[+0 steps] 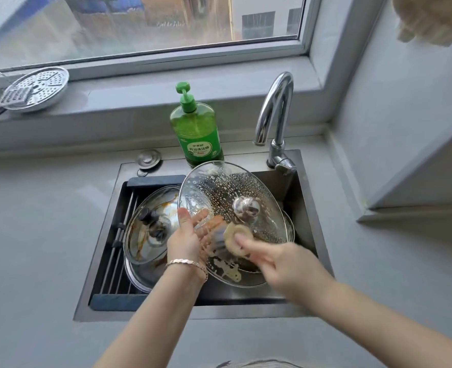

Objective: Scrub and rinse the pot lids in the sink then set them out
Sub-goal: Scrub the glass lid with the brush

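Observation:
A large glass pot lid (219,189) with a metal knob is tilted over the sink (309,224), covered in soap bubbles and brown grease. My left hand (187,240) holds it by its left rim, fingers spread behind the glass. My right hand (267,258), blurred by motion, presses a pale round sponge (239,241) on the lid's lower part. A second glass lid (145,229) with a black knob and orange stains lies in the sink's left half, on top of another lid partly hidden beneath.
A green dish soap bottle (196,128) stands behind the sink, beside the chrome faucet (275,118). A roll-up drying rack (118,235) runs along the sink's left edge. A perforated metal steamer plate (37,88) rests on the window ledge. Grey countertop (39,235) surrounds the sink.

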Tool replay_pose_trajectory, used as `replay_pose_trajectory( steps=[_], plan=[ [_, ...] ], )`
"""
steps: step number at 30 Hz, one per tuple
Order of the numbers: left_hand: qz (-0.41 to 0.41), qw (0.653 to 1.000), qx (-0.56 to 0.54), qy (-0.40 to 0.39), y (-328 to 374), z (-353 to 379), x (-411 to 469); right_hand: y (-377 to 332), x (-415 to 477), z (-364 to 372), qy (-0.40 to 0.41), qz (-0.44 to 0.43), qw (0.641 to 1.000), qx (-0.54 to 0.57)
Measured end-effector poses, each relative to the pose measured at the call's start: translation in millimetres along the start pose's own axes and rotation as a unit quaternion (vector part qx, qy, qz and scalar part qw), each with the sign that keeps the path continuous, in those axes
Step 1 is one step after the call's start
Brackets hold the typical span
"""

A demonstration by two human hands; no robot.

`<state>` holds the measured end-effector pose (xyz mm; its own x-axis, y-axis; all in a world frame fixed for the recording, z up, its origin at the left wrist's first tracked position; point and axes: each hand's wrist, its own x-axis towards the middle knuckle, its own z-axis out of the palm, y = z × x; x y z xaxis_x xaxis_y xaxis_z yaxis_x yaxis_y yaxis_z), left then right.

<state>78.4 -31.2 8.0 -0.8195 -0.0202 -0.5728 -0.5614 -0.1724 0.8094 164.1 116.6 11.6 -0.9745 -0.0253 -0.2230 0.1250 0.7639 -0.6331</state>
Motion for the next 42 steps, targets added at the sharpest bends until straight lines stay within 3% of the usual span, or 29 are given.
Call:
replay_pose_trajectory(
  steps=[3,7,11,15,19,23,27,32,36,40,42],
  plan=[
    [-0.002,1.0,-0.018,-0.003,2,2,1,8,9,-3,0.059,0.052,0.996,0.03],
    [0.013,1.0,0.01,0.009,4,0,1,-21,-5,15,0.0,-0.036,0.999,0.004],
    [0.017,1.0,-0.012,0.013,9,1,-5,-1,14,0,0.066,0.043,0.996,0.034],
    [0.022,1.0,-0.002,0.016,10,-2,-6,-32,-4,19,0.002,-0.049,0.999,-0.007],
    [0.008,0.999,-0.028,0.029,12,-7,-4,3,17,0,0.06,0.037,0.996,0.047],
    [0.003,0.999,-0.027,0.045,13,-12,4,-13,-11,16,-0.027,-0.05,0.998,-0.006],
    [-0.006,0.998,-0.044,0.046,16,-15,7,25,17,-5,0.051,0.061,0.996,0.043],
    [-0.01,0.997,-0.059,0.039,20,-15,9,8,-3,13,-0.026,-0.055,0.998,-0.004],
    [-0.003,0.994,-0.101,0.04,23,-19,11,37,23,-7,0.064,0.062,0.994,0.064],
    [-0.002,0.99,-0.126,0.057,25,-23,15,15,-4,16,-0.022,-0.024,0.999,0.039],
    [-0.002,0.989,-0.138,0.059,25,-25,16,26,-3,14,-0.011,0.006,0.999,0.043]
  ],
)
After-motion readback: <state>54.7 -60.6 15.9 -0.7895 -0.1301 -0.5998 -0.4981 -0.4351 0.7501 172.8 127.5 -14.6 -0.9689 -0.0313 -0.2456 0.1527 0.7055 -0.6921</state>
